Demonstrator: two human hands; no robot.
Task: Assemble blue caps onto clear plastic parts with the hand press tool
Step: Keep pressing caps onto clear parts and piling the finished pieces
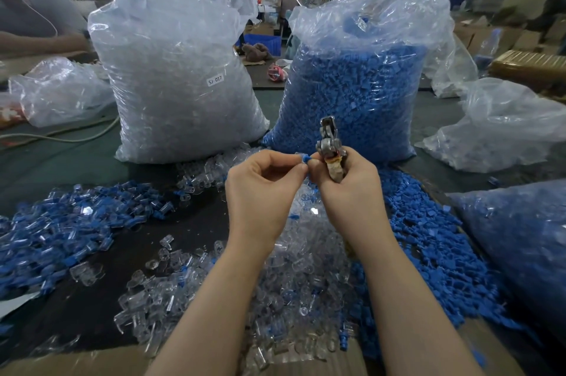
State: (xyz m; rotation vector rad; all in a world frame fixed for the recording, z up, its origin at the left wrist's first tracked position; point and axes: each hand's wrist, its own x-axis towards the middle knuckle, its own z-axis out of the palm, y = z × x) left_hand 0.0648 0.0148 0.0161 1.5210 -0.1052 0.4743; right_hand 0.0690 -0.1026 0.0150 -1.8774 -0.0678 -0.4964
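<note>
One white sticker (215, 80) legible; reads "SJ-017". It sits on the clear-parts bag (183, 75), front face; no other readable text.

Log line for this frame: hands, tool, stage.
left hand: pinching blue cap | right hand: holding hand press tool, fingertips at cap | stage: cap not in tool head

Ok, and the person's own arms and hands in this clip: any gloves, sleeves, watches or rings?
None visible. The left hand and right hand are bare, without gloves. Both forearms are uncovered up to the bottom edge of the frame, so no sleeve shows. I see no watch, bracelet or ring on the parts in view. The fingertips are partly hidden.
</note>
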